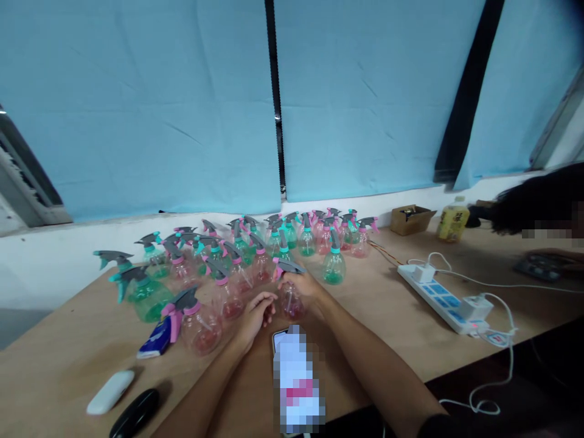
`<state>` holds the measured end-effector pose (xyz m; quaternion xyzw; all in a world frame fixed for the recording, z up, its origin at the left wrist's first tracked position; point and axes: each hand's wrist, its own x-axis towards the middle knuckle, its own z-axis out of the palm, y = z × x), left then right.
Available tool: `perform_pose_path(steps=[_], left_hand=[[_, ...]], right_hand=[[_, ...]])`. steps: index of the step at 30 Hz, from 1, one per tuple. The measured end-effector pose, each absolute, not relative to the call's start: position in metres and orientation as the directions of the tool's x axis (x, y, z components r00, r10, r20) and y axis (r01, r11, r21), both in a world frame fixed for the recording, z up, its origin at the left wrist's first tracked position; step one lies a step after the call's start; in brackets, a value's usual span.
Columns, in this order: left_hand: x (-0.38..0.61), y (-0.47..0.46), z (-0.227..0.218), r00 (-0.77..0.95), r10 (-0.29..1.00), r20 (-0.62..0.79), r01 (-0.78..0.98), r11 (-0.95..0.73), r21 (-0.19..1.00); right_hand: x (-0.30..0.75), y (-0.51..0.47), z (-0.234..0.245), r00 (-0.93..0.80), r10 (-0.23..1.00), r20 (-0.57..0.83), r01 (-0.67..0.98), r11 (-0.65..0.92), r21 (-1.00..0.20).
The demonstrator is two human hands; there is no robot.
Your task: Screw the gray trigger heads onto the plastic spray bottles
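My right hand (pixel 305 286) is wrapped round the neck of a small clear pink spray bottle (pixel 292 302) with a grey trigger head, which stands upright on the wooden table (pixel 378 316). Just left of it, my left hand (pixel 256 313) rests near the bottle's base with its fingers curled, and I see nothing in them. Several more spray bottles, pink and green (pixel 334 263), stand crowded behind and to the left. A phone (pixel 296 377) lies on the table between my forearms.
A white power strip (pixel 444 299) with plugged chargers and cables lies to the right. A small cardboard box (pixel 410 219) and a yellow drink bottle (pixel 452 222) stand at the back right, beside another person. A white case (pixel 110 392), a dark case (pixel 134 413) and a blue packet (pixel 156 339) lie at the left front.
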<state>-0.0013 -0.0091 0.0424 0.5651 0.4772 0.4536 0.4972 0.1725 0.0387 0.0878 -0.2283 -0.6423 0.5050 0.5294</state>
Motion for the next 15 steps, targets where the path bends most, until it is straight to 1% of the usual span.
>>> perform_pose_path(steps=[2,3,5,7,9,11,15], left_hand=[[-0.001,-0.009,0.042,0.137,0.990,0.032,0.096,-0.046,0.994],[-0.001,-0.009,0.042,0.138,0.990,0.030,0.098,-0.044,0.994],[0.000,-0.010,0.043,0.137,0.990,0.028,0.099,-0.041,0.994],[0.000,-0.011,0.045,0.129,0.991,0.029,0.098,-0.042,0.994],[0.000,-0.012,0.046,0.126,0.992,0.028,0.097,-0.041,0.994],[0.001,-0.013,0.047,0.131,0.991,0.027,0.098,-0.041,0.994],[0.000,-0.013,0.047,0.132,0.991,0.029,0.086,-0.040,0.995]], right_hand=[[0.170,0.043,0.084,-0.253,0.853,0.456,-0.190,0.418,-0.888],[0.170,0.046,0.082,-0.183,0.869,0.459,-0.150,0.437,-0.887],[0.170,0.050,0.078,0.022,0.885,0.465,-0.011,0.465,-0.885],[0.174,0.054,0.074,0.253,0.831,0.495,0.164,0.468,-0.869],[0.179,0.056,0.069,0.406,0.729,0.551,0.305,0.461,-0.833],[0.185,0.059,0.063,0.465,0.642,0.610,0.387,0.472,-0.792],[0.191,0.063,0.055,0.441,0.556,0.705,0.529,0.474,-0.704]])
